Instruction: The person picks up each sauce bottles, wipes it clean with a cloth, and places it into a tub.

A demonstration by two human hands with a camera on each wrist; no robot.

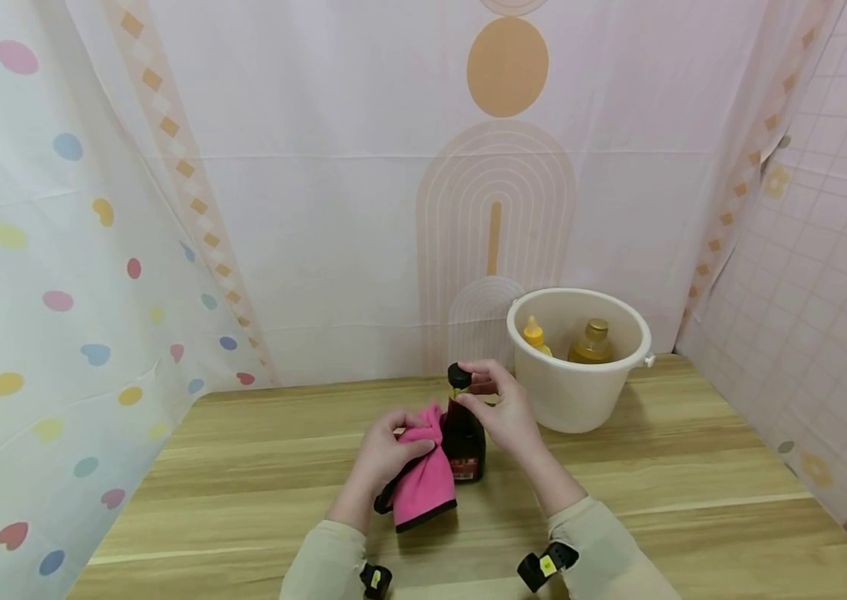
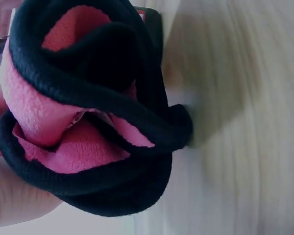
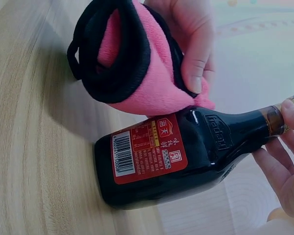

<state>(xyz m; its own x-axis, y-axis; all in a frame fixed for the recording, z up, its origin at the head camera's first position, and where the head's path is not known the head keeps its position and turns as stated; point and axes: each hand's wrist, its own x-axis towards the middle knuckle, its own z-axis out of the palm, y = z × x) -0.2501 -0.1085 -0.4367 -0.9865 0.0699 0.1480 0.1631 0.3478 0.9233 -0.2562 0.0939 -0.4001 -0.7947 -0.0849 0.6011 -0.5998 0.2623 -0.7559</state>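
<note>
A dark soy sauce bottle (image 1: pixel 466 446) with a black cap stands upright at the middle of the wood-grain table. My right hand (image 1: pixel 506 412) pinches its neck just under the cap between thumb and fingers. In the right wrist view the red label (image 3: pixel 149 152) with its barcode shows. My left hand (image 1: pixel 384 450) grips a bunched pink cloth (image 1: pixel 427 487) with black edging. The cloth lies against the bottle's left side, its lower part hanging in loose folds. In the left wrist view the folded cloth (image 2: pixel 83 142) hides most of the bottle.
Behind my right hand a white bucket (image 1: pixel 566 400) stands on the table (image 1: pixel 258 500). In it are a yellow-capped squeeze bottle (image 1: pixel 534 335) and a bottle with a gold-coloured cap (image 1: pixel 593 343). Patterned curtains (image 1: pixel 318 250) enclose the table at the back and sides.
</note>
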